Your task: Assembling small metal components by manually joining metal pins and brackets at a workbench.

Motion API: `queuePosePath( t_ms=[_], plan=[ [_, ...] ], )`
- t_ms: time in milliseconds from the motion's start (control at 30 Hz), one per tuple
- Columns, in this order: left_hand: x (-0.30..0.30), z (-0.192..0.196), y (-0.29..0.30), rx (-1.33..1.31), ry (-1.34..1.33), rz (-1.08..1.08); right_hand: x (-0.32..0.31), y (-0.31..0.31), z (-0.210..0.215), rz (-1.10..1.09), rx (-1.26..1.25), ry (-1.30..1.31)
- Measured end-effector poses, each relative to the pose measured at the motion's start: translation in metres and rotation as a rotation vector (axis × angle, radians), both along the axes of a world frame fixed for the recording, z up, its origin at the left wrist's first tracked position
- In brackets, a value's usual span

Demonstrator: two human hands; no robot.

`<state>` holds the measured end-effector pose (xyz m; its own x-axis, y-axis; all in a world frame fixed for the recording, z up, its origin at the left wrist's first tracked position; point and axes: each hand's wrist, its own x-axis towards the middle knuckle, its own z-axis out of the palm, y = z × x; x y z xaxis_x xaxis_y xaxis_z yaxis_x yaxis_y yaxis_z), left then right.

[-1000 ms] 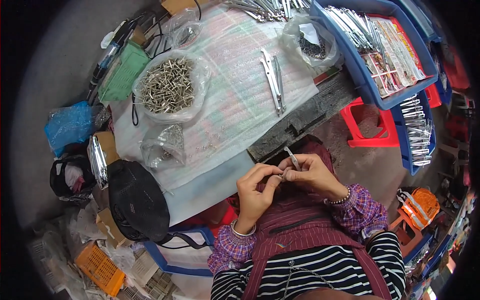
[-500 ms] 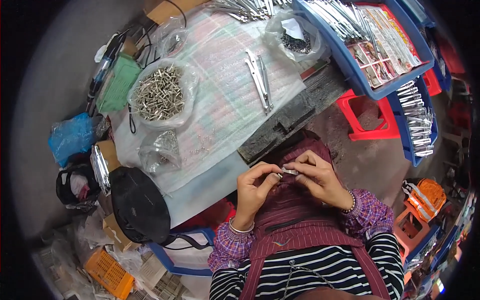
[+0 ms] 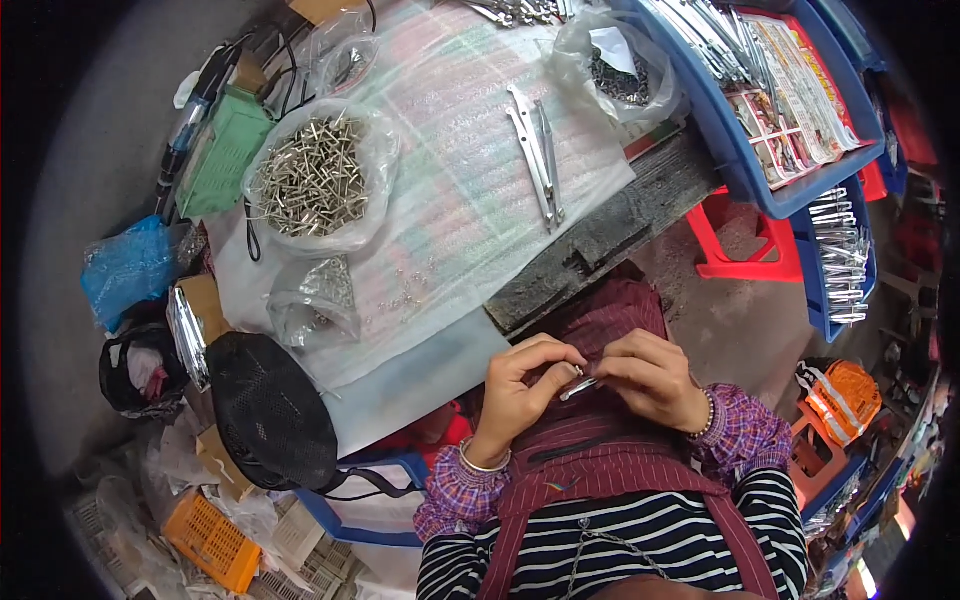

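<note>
Above the lap of the maroon apron, my two hands are close together. My left hand [image 3: 523, 390] pinches a tiny shiny metal part [image 3: 578, 370] between thumb and index finger; its shape is mostly hidden. My right hand [image 3: 655, 380] is closed on a small, narrow silver metal piece [image 3: 578, 389], whose end sticks out toward the left fingertips. On the table's covering lie two long silver metal strips [image 3: 535, 160]. A clear bag of metal pins [image 3: 312, 185] stands open farther left, with a smaller bag of tiny metal parts [image 3: 318, 305] below it.
A bag of dark small parts [image 3: 620, 78] sits at the table's far right. Beyond it is a blue tray [image 3: 778, 205] of metal strips, above a red stool [image 3: 745, 262]. A black cap [image 3: 272, 410] hangs over the table's left corner. A dark wooden beam [image 3: 610, 235] edges the table.
The silver piece in my right hand has tilted and shows lower between the hands. Both hands have shifted slightly down and right. The whole view has moved a little.
</note>
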<state>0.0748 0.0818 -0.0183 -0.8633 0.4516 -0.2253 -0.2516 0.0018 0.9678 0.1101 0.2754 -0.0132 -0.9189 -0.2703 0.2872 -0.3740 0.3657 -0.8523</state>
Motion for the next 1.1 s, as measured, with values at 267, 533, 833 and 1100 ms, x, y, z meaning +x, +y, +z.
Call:
queuePosePath(
  t_ms=[267,533,833,1100],
  plan=[
    [-0.003,0.003,-0.003,-0.03,0.097,-0.119,0.005,0.0,-0.001,0.02,-0.001,0.0],
    [-0.002,0.005,-0.004,-0.013,0.116,-0.128,0.007,0.0,-0.001,0.03,-0.002,0.03],
    [-0.001,0.003,-0.009,0.01,0.212,-0.148,0.008,-0.003,0.003,0.031,0.034,0.103],
    [0.0,0.002,-0.011,0.02,0.191,-0.162,0.007,-0.004,0.007,0.031,0.064,0.153]
  ],
)
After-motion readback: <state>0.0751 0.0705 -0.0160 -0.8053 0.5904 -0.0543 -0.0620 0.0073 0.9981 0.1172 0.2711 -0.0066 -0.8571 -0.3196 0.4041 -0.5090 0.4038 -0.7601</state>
